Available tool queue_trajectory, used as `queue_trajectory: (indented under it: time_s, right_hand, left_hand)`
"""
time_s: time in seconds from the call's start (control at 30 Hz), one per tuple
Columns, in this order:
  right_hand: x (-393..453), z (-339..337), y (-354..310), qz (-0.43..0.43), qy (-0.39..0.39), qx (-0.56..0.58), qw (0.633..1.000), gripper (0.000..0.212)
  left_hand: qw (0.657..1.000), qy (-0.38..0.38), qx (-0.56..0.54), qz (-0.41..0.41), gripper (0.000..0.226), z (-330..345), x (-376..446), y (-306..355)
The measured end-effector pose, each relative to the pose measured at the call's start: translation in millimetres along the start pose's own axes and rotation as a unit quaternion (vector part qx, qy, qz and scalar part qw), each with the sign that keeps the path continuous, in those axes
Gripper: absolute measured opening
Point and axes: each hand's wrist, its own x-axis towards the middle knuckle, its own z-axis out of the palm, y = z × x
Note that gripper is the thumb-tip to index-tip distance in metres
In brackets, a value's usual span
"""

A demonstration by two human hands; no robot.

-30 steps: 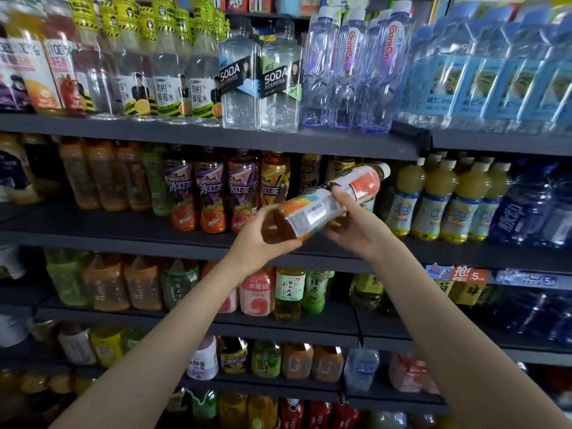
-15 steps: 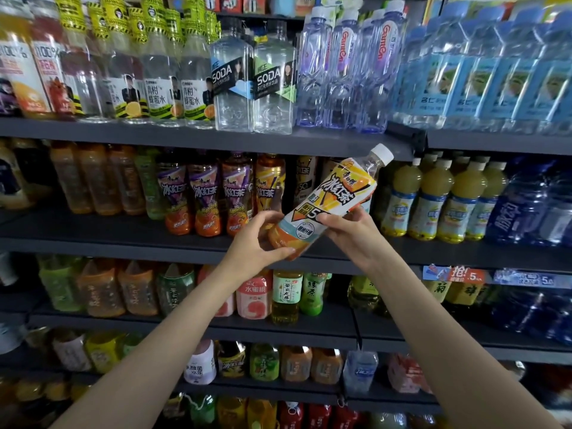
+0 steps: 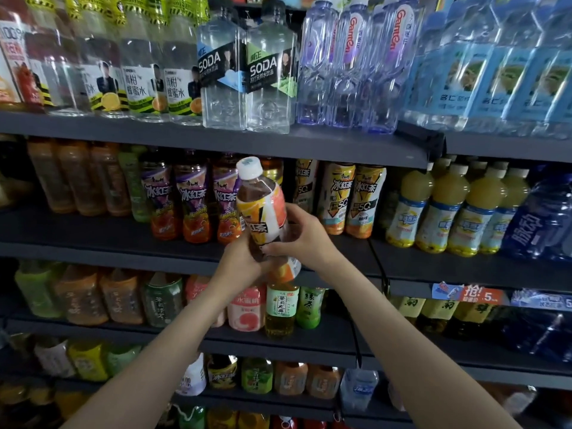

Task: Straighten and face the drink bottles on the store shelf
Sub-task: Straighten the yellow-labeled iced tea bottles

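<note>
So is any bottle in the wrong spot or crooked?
Yes, the iced tea bottle is off the shelf, tilted, with the left hand and right hand gripping it. Its label faces sideways. The shelved bottles look upright.

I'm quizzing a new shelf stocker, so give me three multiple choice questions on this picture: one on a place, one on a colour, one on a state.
1. Where do the two SODA bottles stand?
A. top shelf
B. bottom shelf
C. floor

2. What colour is the held iced tea bottle's cap?
A. red
B. white
C. black

3. How is the iced tea bottle held?
A. by no hand
B. by one hand
C. by both hands

Answers: 1 A, the SODA bottles stand on the top shelf. 2 B, the iced tea bottle has a white cap. 3 C, the left hand and right hand both grip it.
</note>
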Motion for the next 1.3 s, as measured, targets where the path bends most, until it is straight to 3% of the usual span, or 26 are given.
queue_trajectory:
  time_s: [0.13, 0.3, 0.4, 0.47, 0.53, 0.67, 0.8, 1.0, 1.3]
  right_hand:
    - [24.8, 5.1, 22.6, 0.021, 0.009, 0.015, 1.000, 0.069]
    - [53.0, -17.3, 58.6, 0.060, -0.052, 0.043, 0.996, 0.054]
    - [79.3, -38.7, 81.9, 0.100, 0.082, -0.056, 0.990, 0.046]
    - [100.3, -40.9, 92.0, 0.125, 0.162, -0.129, 0.970, 0.057]
    - [122.0, -30.4, 95.6, 0.146, 0.183, -0.146, 0.961, 0.063]
    - [158.9, -5.1, 97.8, 0.195, 0.207, -0.155, 0.946, 0.056]
    - [182.5, 4.4, 112.8, 0.236, 0.251, -0.156, 0.926, 0.056]
    - [175.4, 10.9, 114.0, 0.243, 0.274, -0.204, 0.908, 0.041]
    - [79.1, -0.4, 91.9, 0.149, 0.230, -0.193, 0.942, 0.041]
  left_hand:
    - [0.999, 0.003, 0.046, 0.000, 0.048, -2.3, 26.5, -7.0]
    - [0.995, 0.006, 0.098, -0.021, 0.062, 0.8, 55.7, -23.8]
    - [0.990, -0.026, 0.129, -0.045, 0.069, 2.8, 69.3, -32.0]
    - [0.988, -0.038, 0.140, -0.059, 0.076, 3.3, 76.7, -35.2]
    - [0.985, -0.054, 0.146, -0.069, 0.086, 2.4, 82.7, -35.1]
    - [0.982, -0.077, 0.151, -0.088, 0.110, -2.8, 86.7, -28.8]
    - [0.983, -0.069, 0.154, -0.078, 0.087, -0.8, 85.7, -33.1]
    - [0.983, -0.065, 0.150, -0.080, 0.083, -1.5, 86.9, -33.4]
    - [0.980, -0.038, 0.180, -0.079, 0.069, 5.8, 77.2, -31.8]
